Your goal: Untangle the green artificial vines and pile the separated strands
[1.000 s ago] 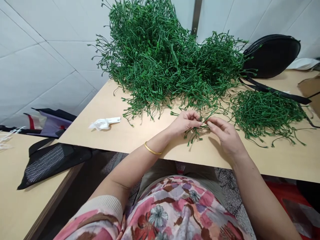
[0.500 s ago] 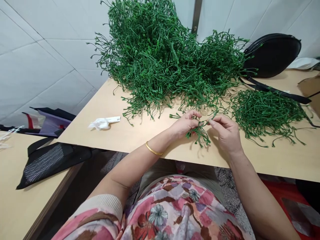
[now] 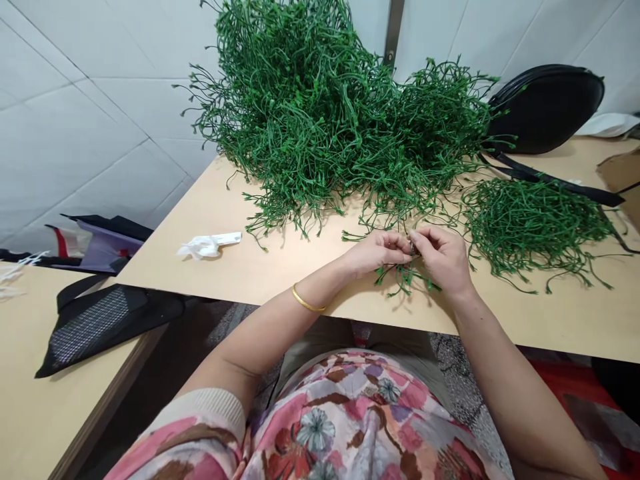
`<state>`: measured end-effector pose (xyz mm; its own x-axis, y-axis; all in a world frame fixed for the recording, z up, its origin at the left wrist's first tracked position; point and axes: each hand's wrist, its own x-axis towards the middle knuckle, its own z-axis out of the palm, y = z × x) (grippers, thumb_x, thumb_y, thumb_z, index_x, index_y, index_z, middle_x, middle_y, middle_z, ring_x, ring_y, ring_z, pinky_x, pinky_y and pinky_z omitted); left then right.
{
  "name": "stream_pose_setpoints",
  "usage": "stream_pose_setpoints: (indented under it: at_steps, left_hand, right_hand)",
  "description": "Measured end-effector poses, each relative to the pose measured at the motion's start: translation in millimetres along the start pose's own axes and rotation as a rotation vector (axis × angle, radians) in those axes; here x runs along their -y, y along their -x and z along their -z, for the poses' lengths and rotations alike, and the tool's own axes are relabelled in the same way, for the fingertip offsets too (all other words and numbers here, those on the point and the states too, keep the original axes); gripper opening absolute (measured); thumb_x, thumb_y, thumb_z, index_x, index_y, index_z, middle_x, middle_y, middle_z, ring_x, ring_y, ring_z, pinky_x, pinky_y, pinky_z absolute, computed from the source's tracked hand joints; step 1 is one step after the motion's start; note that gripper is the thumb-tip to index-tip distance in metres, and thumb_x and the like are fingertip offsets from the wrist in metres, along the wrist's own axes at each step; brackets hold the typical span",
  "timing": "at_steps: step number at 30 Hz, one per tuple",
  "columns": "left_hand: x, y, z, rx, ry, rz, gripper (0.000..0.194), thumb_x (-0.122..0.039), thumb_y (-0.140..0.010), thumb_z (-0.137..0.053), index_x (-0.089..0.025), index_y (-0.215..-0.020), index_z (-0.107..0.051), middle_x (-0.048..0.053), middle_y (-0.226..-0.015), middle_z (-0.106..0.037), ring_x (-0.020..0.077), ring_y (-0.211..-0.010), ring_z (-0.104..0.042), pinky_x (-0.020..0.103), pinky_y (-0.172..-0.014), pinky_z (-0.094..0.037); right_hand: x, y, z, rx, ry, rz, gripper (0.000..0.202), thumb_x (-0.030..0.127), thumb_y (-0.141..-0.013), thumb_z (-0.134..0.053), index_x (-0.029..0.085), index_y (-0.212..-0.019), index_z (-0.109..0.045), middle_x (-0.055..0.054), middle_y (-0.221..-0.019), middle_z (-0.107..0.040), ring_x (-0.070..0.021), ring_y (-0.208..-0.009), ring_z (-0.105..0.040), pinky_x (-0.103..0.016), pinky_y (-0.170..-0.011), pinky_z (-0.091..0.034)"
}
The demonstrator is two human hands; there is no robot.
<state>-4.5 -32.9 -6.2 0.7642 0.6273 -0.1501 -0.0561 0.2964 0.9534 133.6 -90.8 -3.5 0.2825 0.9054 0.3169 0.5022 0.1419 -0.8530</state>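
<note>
Near the table's front edge, my left hand (image 3: 383,252) pinches a small green artificial stem sprig (image 3: 401,280), whose thin branches with tiny bud tips hang below the fingers. My right hand (image 3: 443,257) meets it fingertip to fingertip, its thumb and index finger closed at the same spot on the sprig. The exact point of contact is partly hidden by the fingers. Just beyond the hands rises a large tangled heap of green artificial stems (image 3: 320,127). To the right of my right hand lies a smaller, flatter pile of green stems (image 3: 537,227).
A crumpled white tissue (image 3: 207,246) lies on the light wooden table (image 3: 240,280) at left. A black bag (image 3: 547,110) with a strap stands at the back right, near a cardboard box (image 3: 623,170). A black mesh pouch (image 3: 95,323) sits on the lower left surface.
My right hand has moved slightly left, and its fingertips now meet those of my left hand at the sprig. The piles have stayed in place.
</note>
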Motion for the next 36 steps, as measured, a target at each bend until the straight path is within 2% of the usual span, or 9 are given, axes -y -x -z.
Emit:
stream_pose_setpoints:
  at_steps: [3,7,13,20,23,26,31,33,36]
  left_hand:
    - [-1,1,-1.4,-0.096,0.0,-0.009,0.011,0.0,-0.065,-0.055,-0.011,-0.066,-0.054,-0.002,-0.057,-0.056,0.0072,-0.054,-0.055,0.021,-0.057,-0.044]
    - [-3,1,-1.8,-0.183,0.075,-0.009,0.011,-0.003,-0.069,-0.052,-0.014,-0.07,-0.05,-0.002,-0.056,-0.057,0.0103,-0.053,-0.059,0.023,-0.056,-0.048]
    - [-2,2,-0.2,-0.088,0.074,-0.003,0.011,-0.01,-0.068,-0.061,-0.014,-0.069,-0.051,-0.001,-0.054,-0.057,0.0096,-0.047,-0.056,0.022,-0.05,-0.045]
    - [-1,-1,1.1,-0.084,0.034,-0.028,0.013,-0.014,-0.068,-0.065,-0.011,-0.062,-0.054,-0.002,-0.054,-0.054,0.0058,-0.048,-0.05,0.02,-0.052,-0.04]
    - [0,-3,-3.2,-0.184,0.021,-0.1,0.013,-0.011,-0.07,-0.062,-0.011,-0.06,-0.054,-0.003,-0.053,-0.053,0.0047,-0.049,-0.047,0.019,-0.052,-0.038]
    - [0,-3,-9.3,-0.316,0.055,-0.148,0.015,-0.012,-0.075,-0.058,-0.013,-0.062,-0.051,-0.003,-0.055,-0.053,0.0054,-0.051,-0.049,0.019,-0.055,-0.039]
    - [-6,-1,-12.5,-0.278,0.028,-0.136,0.014,-0.013,-0.075,-0.059,-0.013,-0.063,-0.051,-0.004,-0.054,-0.051,0.0052,-0.05,-0.047,0.019,-0.052,-0.037]
    - [-7,0,-11.5,-0.243,0.012,-0.119,0.014,-0.011,-0.074,-0.059,-0.013,-0.062,-0.051,-0.005,-0.052,-0.048,0.004,-0.046,-0.043,0.018,-0.05,-0.035]
    - [-8,-1,-9.4,-0.218,0.025,-0.076,0.013,-0.007,-0.071,-0.057,-0.013,-0.062,-0.05,-0.005,-0.051,-0.048,0.0043,-0.044,-0.044,0.019,-0.049,-0.037]
  right_hand:
    - [-4,1,7,0.012,-0.028,-0.04,0.021,0.033,-0.079,-0.056,0.017,-0.068,-0.064,-0.001,-0.063,-0.059,-0.014,-0.061,-0.052,-0.028,-0.058,-0.041]
    - [-12,5,17,0.059,-0.09,-0.093,0.016,0.03,-0.076,-0.058,0.017,-0.078,-0.068,-0.004,-0.076,-0.067,-0.0171,-0.069,-0.06,-0.031,-0.064,-0.048]
    - [-10,10,16,0.204,0.026,0.063,0.023,0.021,-0.071,-0.061,0.019,-0.093,-0.068,-0.006,-0.087,-0.065,-0.0181,-0.079,-0.06,-0.033,-0.073,-0.049]
    - [0,15,9,0.14,-0.011,0.041,0.009,0.02,-0.074,-0.056,0.019,-0.08,-0.063,-0.004,-0.082,-0.061,-0.0164,-0.076,-0.057,-0.03,-0.068,-0.045]
    - [1,16,6,0.123,0.011,-0.016,0.003,0.018,-0.071,-0.055,0.019,-0.068,-0.054,0.0,-0.068,-0.056,-0.0135,-0.064,-0.052,-0.028,-0.06,-0.04]
    - [1,14,3,0.106,-0.004,-0.085,0.011,0.02,-0.07,-0.056,0.02,-0.062,-0.048,0.003,-0.058,-0.047,-0.0114,-0.055,-0.043,-0.026,-0.053,-0.034]
    - [-5,9,-2,0.037,-0.197,-0.162,0.01,0.027,-0.073,-0.055,0.021,-0.069,-0.047,0.001,-0.064,-0.052,-0.0144,-0.06,-0.05,-0.029,-0.058,-0.042]
    - [-7,7,-3,-0.058,0.005,-0.055,0.004,0.023,-0.072,-0.052,0.022,-0.073,-0.048,-0.002,-0.072,-0.054,-0.0174,-0.068,-0.052,-0.032,-0.064,-0.043]
    - [-8,7,-1,-0.157,0.494,0.174,0.013,0.015,-0.07,-0.049,0.021,-0.081,-0.053,-0.009,-0.09,-0.054,-0.0242,-0.088,-0.052,-0.039,-0.078,-0.041]
